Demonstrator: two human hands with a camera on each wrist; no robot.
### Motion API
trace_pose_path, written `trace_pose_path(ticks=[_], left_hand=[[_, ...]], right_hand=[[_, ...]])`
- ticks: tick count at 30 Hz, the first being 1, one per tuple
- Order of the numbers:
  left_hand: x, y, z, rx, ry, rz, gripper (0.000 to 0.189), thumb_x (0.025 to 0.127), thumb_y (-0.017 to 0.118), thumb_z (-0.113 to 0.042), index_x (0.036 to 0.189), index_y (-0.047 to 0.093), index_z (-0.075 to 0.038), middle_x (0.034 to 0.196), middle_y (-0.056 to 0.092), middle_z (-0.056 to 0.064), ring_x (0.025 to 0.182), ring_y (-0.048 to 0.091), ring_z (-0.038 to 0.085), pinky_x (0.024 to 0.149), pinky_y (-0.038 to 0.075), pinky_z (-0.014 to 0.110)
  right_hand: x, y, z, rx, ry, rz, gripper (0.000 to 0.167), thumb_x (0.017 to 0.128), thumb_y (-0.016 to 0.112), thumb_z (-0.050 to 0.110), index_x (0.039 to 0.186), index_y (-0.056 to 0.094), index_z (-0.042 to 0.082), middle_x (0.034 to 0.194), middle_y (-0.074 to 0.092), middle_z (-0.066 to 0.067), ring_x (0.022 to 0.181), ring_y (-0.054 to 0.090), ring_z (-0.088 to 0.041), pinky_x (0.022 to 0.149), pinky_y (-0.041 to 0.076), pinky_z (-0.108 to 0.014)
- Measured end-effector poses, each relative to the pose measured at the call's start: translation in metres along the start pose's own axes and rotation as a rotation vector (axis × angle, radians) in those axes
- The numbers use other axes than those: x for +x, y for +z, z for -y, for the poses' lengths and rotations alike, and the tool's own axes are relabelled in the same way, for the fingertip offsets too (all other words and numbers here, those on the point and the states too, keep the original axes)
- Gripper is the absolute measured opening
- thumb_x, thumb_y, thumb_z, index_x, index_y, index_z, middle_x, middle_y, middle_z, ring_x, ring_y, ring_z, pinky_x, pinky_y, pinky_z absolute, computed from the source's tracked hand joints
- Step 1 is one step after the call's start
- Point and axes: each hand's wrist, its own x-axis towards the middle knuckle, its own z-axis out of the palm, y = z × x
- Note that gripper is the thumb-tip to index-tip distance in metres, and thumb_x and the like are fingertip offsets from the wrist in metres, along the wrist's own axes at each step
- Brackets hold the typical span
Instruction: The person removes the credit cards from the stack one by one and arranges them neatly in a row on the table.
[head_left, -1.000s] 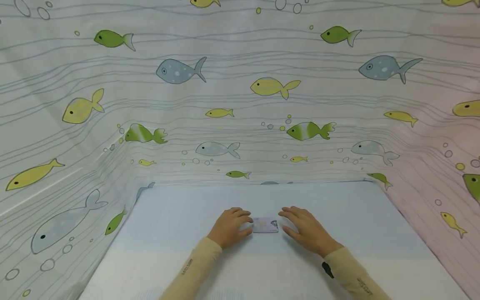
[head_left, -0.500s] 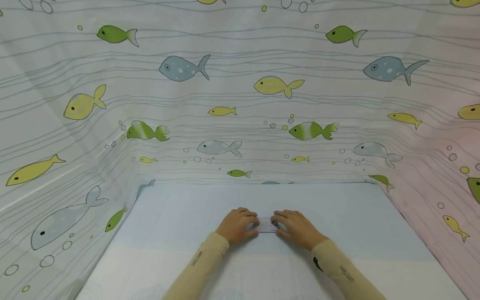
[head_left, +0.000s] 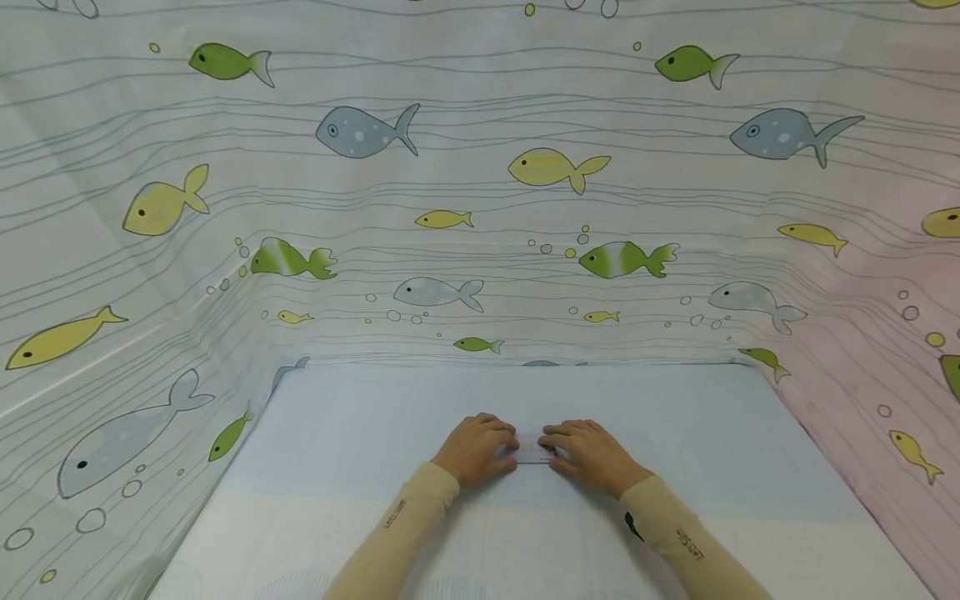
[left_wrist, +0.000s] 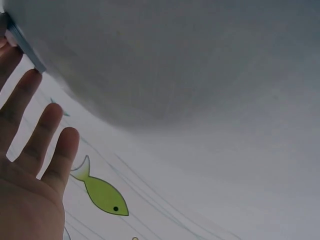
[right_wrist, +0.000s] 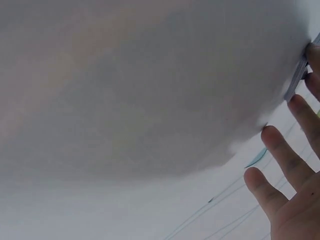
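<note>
A small, pale, flat stack of cards [head_left: 533,456] lies on the table, its long side facing me. My left hand [head_left: 476,451] holds its left end between thumb and fingers. On the right end, my right hand [head_left: 594,456] grips it the same way and covers the dark printed mark there. Layered edges of the stack [right_wrist: 296,80] show at the fingertips in the right wrist view. In the left wrist view only a thin edge of the stack [left_wrist: 26,46] appears, by the upper fingers, while the lower fingers stand apart from it.
The table [head_left: 360,433] has a pale cloth, light blue at the back and white in front. Behind it and at both sides rise sheets [head_left: 480,250] printed with fish and wavy lines.
Both hands have come inward from beside the stack and now hold its two ends. In the last half second they have hardly moved.
</note>
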Motion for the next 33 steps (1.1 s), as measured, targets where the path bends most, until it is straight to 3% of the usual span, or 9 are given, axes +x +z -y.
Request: trace_pose_path(ticks=[10,19,33], left_hand=[[0.0062,-0.0032,0.0045,-0.031,-0.012,0.036,0.026,0.09,0.076,-0.038,0.111,0.077,-0.022,0.122,0.07,-0.005,0.112,0.063,0.021,0.092,0.052,0.037],[0.0063,-0.0078,0.0029,-0.1,-0.039,0.062,0.028,0.09,0.077,-0.033,0.114,0.076,-0.019,0.121,0.069,-0.001,0.111,0.062,0.022,0.093,0.051,0.037],[0.0007,-0.009,0.003,-0.075,0.013,0.02,0.038,0.09,0.077,-0.037,0.122,0.071,-0.02,0.123,0.067,0.0,0.11,0.06,0.02,0.092,0.051,0.036]], right_hand=[[0.0045,-0.0039,0.0,0.006,-0.023,-0.023,0.036,0.093,0.075,0.028,0.125,0.071,0.011,0.131,0.066,-0.007,0.121,0.061,-0.028,0.102,0.046,-0.051],[0.0072,-0.0055,0.0016,0.031,-0.008,-0.014,0.035,0.092,0.076,0.025,0.124,0.071,0.013,0.128,0.068,-0.006,0.119,0.062,-0.027,0.103,0.046,-0.05],[0.0045,-0.001,0.0028,0.043,-0.001,-0.048,0.052,0.085,0.084,0.03,0.13,0.067,0.011,0.126,0.065,-0.006,0.116,0.062,-0.026,0.1,0.049,-0.047]])
